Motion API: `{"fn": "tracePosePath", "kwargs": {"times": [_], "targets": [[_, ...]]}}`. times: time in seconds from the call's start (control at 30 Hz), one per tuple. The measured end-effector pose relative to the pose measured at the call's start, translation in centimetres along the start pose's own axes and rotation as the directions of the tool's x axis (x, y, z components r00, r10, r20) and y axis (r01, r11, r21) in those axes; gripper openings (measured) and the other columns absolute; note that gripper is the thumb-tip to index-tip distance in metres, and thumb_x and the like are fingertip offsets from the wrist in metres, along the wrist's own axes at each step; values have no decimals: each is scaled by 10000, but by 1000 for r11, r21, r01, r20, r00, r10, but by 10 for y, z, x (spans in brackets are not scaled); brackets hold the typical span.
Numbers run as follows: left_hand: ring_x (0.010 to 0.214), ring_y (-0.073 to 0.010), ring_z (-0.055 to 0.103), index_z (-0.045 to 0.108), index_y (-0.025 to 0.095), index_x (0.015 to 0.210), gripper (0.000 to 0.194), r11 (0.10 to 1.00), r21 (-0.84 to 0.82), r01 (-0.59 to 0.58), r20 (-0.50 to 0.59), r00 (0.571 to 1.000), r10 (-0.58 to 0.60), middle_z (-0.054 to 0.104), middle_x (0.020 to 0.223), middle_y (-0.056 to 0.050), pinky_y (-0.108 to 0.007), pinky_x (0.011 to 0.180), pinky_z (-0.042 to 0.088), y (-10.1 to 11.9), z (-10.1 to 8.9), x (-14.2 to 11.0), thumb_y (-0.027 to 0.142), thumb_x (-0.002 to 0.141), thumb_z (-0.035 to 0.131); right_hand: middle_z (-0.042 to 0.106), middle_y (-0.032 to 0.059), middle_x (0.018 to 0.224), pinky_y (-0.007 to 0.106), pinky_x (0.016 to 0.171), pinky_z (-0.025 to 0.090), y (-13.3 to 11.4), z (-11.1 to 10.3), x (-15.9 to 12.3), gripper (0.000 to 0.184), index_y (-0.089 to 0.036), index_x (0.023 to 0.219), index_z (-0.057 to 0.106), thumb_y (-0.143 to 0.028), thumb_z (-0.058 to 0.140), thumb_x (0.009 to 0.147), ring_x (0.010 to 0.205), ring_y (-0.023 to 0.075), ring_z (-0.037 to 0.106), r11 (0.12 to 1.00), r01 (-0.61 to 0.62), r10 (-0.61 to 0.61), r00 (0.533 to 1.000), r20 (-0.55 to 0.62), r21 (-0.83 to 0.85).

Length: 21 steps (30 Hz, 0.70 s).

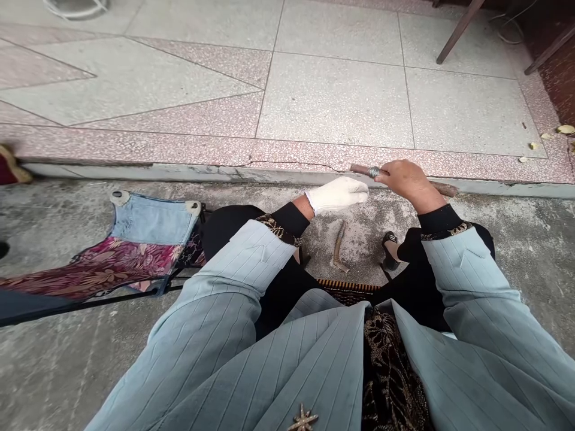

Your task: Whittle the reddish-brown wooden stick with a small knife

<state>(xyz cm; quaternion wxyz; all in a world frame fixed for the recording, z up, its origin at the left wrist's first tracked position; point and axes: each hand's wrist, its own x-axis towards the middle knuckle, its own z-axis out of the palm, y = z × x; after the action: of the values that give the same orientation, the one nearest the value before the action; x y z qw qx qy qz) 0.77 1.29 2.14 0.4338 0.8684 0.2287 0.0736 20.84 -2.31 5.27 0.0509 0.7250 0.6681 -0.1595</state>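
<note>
My right hand (406, 178) is closed around a brown wooden stick (442, 188), which lies roughly level at the step's edge. Near the stick's left end, a coil of thin grey wire (373, 172) is wound tightly around it. My left hand (342, 194), in a white glove, is just below and left of the coil with its fingers pressed together. Whatever those fingers grip, if anything, is hidden. A thin dark line (296, 161), wire or crack, runs left from near the stick. On the concrete between my feet lies a short bent stick (340, 246).
A tiled raised step (332, 99) spans the far side. To the left stands a folding chair (153, 221) with denim and floral cloth. Wooden furniture legs (460, 30) stand at the upper right, and several fallen leaves (533, 145) lie near the right edge.
</note>
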Motion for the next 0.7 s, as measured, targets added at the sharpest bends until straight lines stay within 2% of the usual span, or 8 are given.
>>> {"fn": "tracePosePath", "kwargs": {"times": [0.1, 0.17, 0.27, 0.33, 0.37, 0.47, 0.57, 0.7], "targets": [[602, -113, 456, 645, 146, 760, 280, 994, 105, -25, 47, 999, 20, 546, 657, 5, -256, 604, 306, -2, 1, 0, 344, 876, 484, 724, 175, 1022, 336, 673, 392, -7, 4, -2, 326, -141, 994, 758, -416, 626, 878, 897, 285, 643, 977, 76, -23, 968, 250, -201], [616, -117, 474, 655, 143, 775, 282, 989, 139, -40, 65, 997, 32, 560, 667, 2, -256, 608, 311, -3, -1, -1, 341, 880, 483, 724, 148, 928, 328, 659, 384, -7, 5, -2, 275, -142, 953, 761, -380, 655, 865, 833, 257, 640, 967, 174, -80, 901, 426, -186], [656, -120, 511, 672, 135, 813, 256, 994, 104, -40, 59, 998, 34, 598, 706, -1, -247, 626, 337, -6, -7, -2, 332, 864, 518, 651, 60, 702, 297, 636, 369, 2, -1, -5, 258, -145, 847, 741, -384, 649, 879, 664, 163, 568, 952, 285, -291, 722, 628, 112], [657, -111, 515, 670, 129, 825, 229, 1000, 3, -24, 58, 998, 24, 608, 720, 0, -234, 623, 355, -9, -11, -2, 321, 851, 549, 591, 9, 645, 268, 617, 363, 11, -9, -9, 289, -149, 848, 730, -430, 662, 871, 616, 118, 508, 867, 289, -492, 614, 617, 405], [642, -103, 511, 664, 126, 824, 219, 997, -75, -15, 55, 998, 19, 606, 715, 1, -228, 613, 361, -10, -12, -2, 319, 847, 564, 576, -8, 644, 254, 603, 359, 16, -14, -11, 305, -154, 866, 728, -455, 680, 855, 606, 105, 488, 802, 272, -574, 599, 559, 532], [541, -76, 458, 630, 128, 823, 232, 936, -351, 9, 10, 1000, -6, 562, 642, 12, -221, 552, 366, -11, -13, -3, 347, 876, 575, 555, -31, 634, 225, 544, 333, 25, -24, -19, 347, -156, 859, 709, -498, 734, 805, 556, 74, 442, 579, 204, -641, 712, 287, 789], [452, -62, 375, 585, 144, 807, 274, 840, -541, 27, -18, 999, -44, 484, 565, 35, -223, 485, 351, -7, -9, -5, 383, 931, 532, 535, -25, 612, 219, 489, 297, 23, -25, -26, 391, -144, 749, 642, -518, 747, 796, 511, 56, 409, 316, 166, -494, 869, 13, 934], [453, -63, 356, 575, 151, 808, 270, 859, -509, 53, -80, 991, -108, 447, 562, 43, -219, 482, 356, 1, -4, -9, 360, 953, 486, 528, -18, 610, 218, 448, 289, 9, -17, -24, 423, -146, 769, 615, -529, 793, 746, 490, 55, 404, 143, 108, -300, 952, -61, 984]]}}
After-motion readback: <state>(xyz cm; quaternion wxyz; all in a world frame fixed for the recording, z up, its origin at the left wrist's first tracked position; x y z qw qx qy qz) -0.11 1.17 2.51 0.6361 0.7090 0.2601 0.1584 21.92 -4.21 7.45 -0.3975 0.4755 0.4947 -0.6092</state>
